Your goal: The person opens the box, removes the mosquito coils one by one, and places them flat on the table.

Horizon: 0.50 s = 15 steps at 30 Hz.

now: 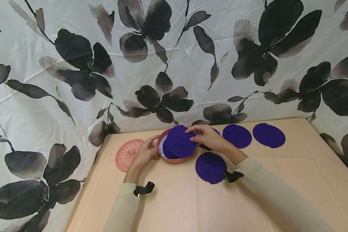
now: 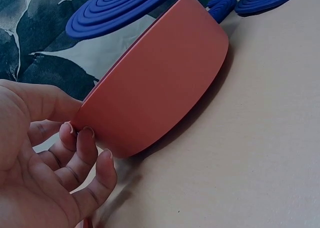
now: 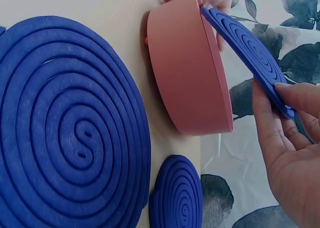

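Observation:
My right hand (image 1: 207, 137) pinches the edge of a blue spiral coaster (image 1: 180, 141), thumb on one face and fingers on the other. The coaster is tilted over the mouth of a round terracotta-pink container (image 2: 165, 73). In the right wrist view the held coaster (image 3: 250, 53) has its far edge at the container's rim. My left hand (image 1: 145, 154) grips the container's rim at the left, thumb and fingertips at its edge. Below the held coaster, a second blue coaster (image 1: 168, 152) shows inside the container, mostly covered.
A pink lid (image 1: 126, 158) with radiating slots lies left of the container, partly behind my left hand. One blue coaster (image 1: 210, 167) lies in front of my right hand. More coasters (image 1: 236, 136) lie rightward along the back, one partly hidden. A floral cloth (image 1: 174, 64) hangs behind the table.

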Motion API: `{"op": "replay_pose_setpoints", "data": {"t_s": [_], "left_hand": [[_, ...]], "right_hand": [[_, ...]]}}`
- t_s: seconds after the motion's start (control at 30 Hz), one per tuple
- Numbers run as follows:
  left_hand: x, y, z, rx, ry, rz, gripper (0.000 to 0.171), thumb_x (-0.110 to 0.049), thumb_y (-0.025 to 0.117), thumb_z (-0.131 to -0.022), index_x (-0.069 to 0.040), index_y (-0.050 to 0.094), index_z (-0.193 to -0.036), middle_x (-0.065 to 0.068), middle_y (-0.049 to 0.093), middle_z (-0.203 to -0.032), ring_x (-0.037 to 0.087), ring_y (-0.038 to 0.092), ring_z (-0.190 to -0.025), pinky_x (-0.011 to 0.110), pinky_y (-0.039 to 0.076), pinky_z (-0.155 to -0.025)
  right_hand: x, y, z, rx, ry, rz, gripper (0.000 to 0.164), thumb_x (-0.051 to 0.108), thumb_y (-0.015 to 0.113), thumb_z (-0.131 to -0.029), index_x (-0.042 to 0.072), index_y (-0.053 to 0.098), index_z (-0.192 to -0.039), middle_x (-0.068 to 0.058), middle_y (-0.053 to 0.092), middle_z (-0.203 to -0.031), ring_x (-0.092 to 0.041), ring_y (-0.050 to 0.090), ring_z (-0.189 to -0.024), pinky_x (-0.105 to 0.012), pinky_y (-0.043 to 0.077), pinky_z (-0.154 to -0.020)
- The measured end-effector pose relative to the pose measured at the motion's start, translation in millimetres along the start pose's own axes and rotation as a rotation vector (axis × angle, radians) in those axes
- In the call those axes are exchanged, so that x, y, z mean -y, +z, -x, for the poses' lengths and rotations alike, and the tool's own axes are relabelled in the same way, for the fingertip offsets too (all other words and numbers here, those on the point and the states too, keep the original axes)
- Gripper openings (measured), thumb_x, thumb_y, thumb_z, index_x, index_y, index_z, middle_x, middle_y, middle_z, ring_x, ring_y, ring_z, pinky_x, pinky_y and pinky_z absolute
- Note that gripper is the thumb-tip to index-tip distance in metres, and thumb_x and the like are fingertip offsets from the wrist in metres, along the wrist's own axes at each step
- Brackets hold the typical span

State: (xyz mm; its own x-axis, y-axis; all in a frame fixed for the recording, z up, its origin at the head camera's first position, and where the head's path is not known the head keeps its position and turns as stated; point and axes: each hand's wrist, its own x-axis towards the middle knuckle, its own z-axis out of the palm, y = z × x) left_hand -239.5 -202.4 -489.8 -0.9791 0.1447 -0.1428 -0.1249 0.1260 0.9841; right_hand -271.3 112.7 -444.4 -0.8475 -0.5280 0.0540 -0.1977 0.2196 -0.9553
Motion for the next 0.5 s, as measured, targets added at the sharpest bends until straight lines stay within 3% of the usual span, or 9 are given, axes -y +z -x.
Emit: {"op": "replay_pose_setpoints", "data": {"t_s": [0.17,0.3,0.5], "left_hand": [[-0.3,0.9,1.2,-0.012,0.018,-0.013,0.065,0.013,0.055,-0.09,-0.01,0.047,-0.15,0.008,0.049,-0.095,0.024,0.055,-0.073,0.03,0.052,-0.059],[-0.4,1.1,1.5,-0.014,0.029,-0.016,0.065,0.013,0.056,-0.088,-0.011,0.049,-0.148,0.007,0.048,-0.093,0.023,0.055,-0.071,0.029,0.051,-0.058],[0.6,0.9,1.8,-0.022,0.035,-0.034,0.064,0.012,0.057,-0.089,-0.011,0.05,-0.148,0.006,0.049,-0.092,0.022,0.057,-0.07,0.028,0.052,-0.058]], "right_hand": [[3,-6,6,0.006,-0.008,0.027,0.034,0.003,0.068,-0.093,0.011,0.069,-0.126,-0.013,0.058,-0.102,-0.022,0.062,-0.085,-0.043,0.061,-0.079],[4,-12,11,0.005,-0.015,0.043,0.033,0.002,0.068,-0.094,0.013,0.069,-0.125,-0.012,0.061,-0.106,-0.022,0.058,-0.082,-0.044,0.06,-0.077],[3,-20,20,0.009,-0.022,0.096,0.033,0.004,0.068,-0.094,0.015,0.07,-0.124,-0.007,0.062,-0.11,-0.02,0.051,-0.079,-0.026,0.047,-0.063]]}}
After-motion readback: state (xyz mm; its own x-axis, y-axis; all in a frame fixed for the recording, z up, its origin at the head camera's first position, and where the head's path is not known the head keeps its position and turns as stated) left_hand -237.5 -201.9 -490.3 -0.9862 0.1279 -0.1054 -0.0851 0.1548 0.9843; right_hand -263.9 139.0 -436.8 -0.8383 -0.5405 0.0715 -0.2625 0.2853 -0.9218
